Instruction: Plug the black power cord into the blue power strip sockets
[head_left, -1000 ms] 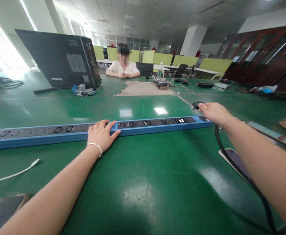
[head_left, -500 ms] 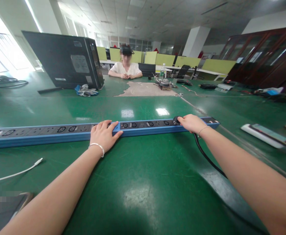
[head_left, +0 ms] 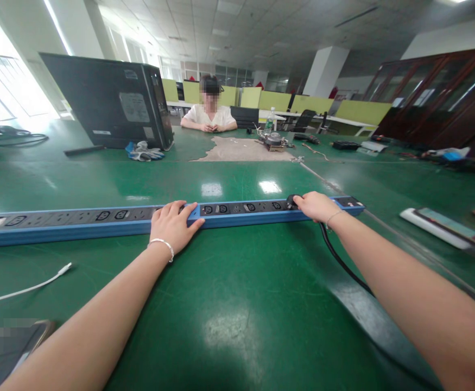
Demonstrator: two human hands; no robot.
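We're riding on the wearer's head, gazing forward and down, close over the green bench, left hand and right hand near, the far edge well off!

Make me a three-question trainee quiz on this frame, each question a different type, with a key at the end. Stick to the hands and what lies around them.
1. True or false: the left hand rests on the blue power strip.
2. Fill in the blank: the right hand grips a black ____.
3. Where does the white cable lie? A) beyond the power strip; B) on top of it; C) on its near side.

Key: 1. True. 2. plug. 3. C.
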